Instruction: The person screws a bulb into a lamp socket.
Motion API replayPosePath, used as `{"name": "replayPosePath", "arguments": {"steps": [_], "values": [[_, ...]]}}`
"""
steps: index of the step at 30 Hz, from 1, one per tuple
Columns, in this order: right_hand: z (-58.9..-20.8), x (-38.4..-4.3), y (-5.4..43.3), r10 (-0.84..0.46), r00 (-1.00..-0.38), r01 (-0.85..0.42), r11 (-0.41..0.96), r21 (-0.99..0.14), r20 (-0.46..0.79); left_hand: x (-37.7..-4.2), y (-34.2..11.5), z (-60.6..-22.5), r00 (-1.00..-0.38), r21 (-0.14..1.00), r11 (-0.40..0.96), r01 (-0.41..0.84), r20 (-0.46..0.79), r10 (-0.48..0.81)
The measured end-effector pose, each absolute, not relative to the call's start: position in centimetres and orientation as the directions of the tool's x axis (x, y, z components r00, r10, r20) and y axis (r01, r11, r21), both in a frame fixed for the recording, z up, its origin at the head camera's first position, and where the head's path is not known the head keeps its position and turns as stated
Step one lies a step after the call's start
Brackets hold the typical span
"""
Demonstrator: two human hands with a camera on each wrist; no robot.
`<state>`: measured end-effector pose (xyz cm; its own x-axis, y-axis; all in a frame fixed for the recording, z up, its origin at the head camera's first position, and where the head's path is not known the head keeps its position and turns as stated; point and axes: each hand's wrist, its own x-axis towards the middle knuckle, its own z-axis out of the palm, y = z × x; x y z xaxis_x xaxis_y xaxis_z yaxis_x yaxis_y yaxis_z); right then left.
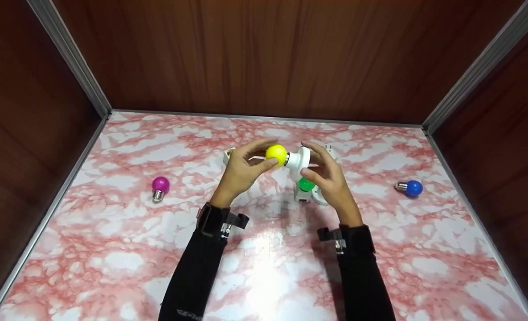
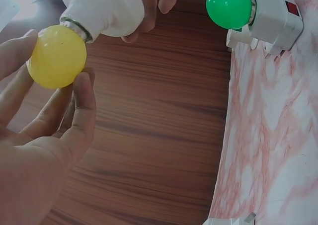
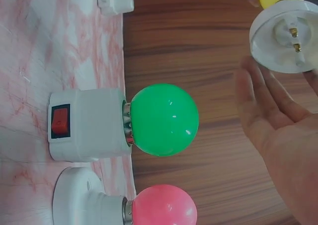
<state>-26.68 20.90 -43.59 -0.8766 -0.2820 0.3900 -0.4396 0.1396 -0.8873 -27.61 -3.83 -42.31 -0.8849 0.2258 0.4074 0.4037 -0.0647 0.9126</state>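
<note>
My left hand (image 1: 241,171) pinches a yellow light bulb (image 1: 276,154) between thumb and fingertips, above the table. The bulb's base sits in the mouth of a white lamp holder (image 1: 294,160), where a narrow band of metal shows. On the other side, my right hand (image 1: 330,178) holds this lamp holder by its round flange. In the right wrist view the flange's hollow underside (image 3: 268,41) faces the camera, with brass contacts inside. Just below the hands, a green bulb (image 3: 164,119) stands in a boxy white socket (image 3: 99,125) with a red switch (image 3: 60,120).
A pink bulb (image 3: 166,207) is in a round white holder (image 3: 77,200) beside the green one. A magenta bulb (image 1: 160,184) lies at left, a blue bulb (image 1: 414,188) at right. Behind the hands are a white socket (image 1: 227,157) and a pronged plug (image 1: 330,151). Wooden walls (image 1: 264,58) enclose the table.
</note>
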Motion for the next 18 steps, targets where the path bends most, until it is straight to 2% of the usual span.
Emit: {"name": "replayPosePath", "arguments": {"steps": [6, 18], "values": [[-43.52, -26.58, 20.88, -0.272, -0.883, -0.433, 0.153, -0.888, 0.384, -27.65, -3.83, -42.24, -0.899, 0.922, -0.047, 0.384, 0.385, 0.209], [-43.39, -26.62, 20.63, -0.309, -0.847, -0.509, 0.244, -0.825, 0.432, -27.61, -3.79, -42.11, -0.889, 0.911, -0.071, 0.406, 0.412, 0.199]]}}
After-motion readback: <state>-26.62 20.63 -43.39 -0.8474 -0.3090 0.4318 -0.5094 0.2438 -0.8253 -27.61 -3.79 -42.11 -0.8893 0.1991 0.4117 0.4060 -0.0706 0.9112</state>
